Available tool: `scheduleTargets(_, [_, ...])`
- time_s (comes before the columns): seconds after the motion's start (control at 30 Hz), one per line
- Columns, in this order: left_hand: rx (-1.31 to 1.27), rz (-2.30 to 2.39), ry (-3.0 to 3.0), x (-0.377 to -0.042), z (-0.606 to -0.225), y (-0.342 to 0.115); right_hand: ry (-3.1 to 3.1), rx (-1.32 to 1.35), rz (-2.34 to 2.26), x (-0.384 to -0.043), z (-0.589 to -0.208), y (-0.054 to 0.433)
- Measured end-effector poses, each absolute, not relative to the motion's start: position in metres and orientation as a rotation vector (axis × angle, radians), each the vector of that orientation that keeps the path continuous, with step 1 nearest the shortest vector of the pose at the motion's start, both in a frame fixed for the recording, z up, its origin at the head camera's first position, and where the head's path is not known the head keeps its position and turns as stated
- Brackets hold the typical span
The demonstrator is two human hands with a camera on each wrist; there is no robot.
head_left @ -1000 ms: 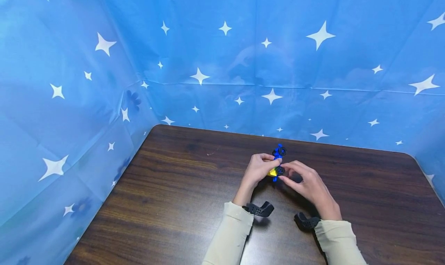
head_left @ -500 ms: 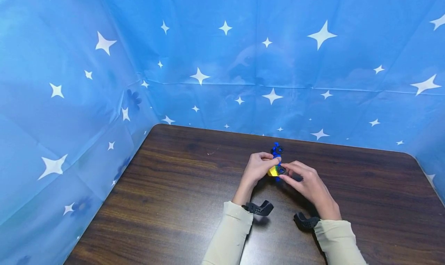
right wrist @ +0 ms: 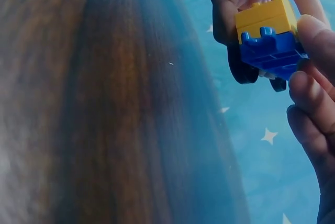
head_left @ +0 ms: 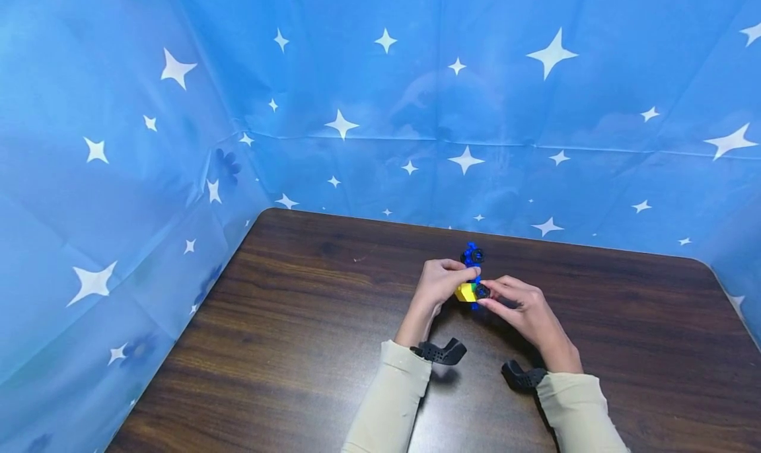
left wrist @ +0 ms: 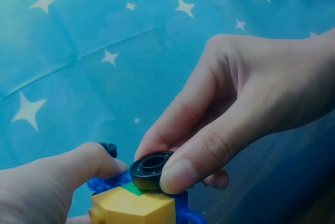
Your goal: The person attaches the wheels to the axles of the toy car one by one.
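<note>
A toy car built from blocks is held up over the table, its blue chassis [head_left: 471, 255] pointing away from me. My left hand [head_left: 436, 285] grips it from the left, thumb across the top. On the near end sits a yellow block [head_left: 466, 292], with a small green piece [left wrist: 137, 188] beside it in the left wrist view. From the right, my right hand [head_left: 530, 311] pinches a black wheel [left wrist: 144, 176] between thumb and fingers at the car's side. The right wrist view shows the blue underside [right wrist: 273, 56] and more black wheels [right wrist: 242, 69] below.
Beneath the hands lies a dark wood-grain table [head_left: 285, 327]. A blue star-printed curtain [head_left: 392, 96] rises behind its far edge and along the left. Each wrist wears a black camera mount [head_left: 442, 352].
The toy car has turned slightly, its far end shifting a little left and more of the yellow block showing. Both hands keep their hold, and the head view has tilted slightly.
</note>
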State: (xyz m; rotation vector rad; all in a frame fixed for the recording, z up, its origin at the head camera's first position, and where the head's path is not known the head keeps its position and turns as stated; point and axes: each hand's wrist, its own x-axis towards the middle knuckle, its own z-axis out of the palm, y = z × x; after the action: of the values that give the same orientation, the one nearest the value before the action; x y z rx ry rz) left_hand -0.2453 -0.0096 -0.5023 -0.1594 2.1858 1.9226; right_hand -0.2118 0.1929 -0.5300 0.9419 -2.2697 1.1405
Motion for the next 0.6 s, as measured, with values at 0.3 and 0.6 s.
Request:
scheduleTargets(0.3, [-0.189, 1.886, 2.183, -0.2447, -0.5026, -0.0093, -2.265, 0.975, 1.222, -0.2102, -0.5292, 0.1937])
scheduleTargets(0.6, [-0.192, 1.873, 2.145, -0.2455, -0.5041, -0.0104, -2.284, 1.004, 1.264, -0.2109, -0.5339, 0.1971])
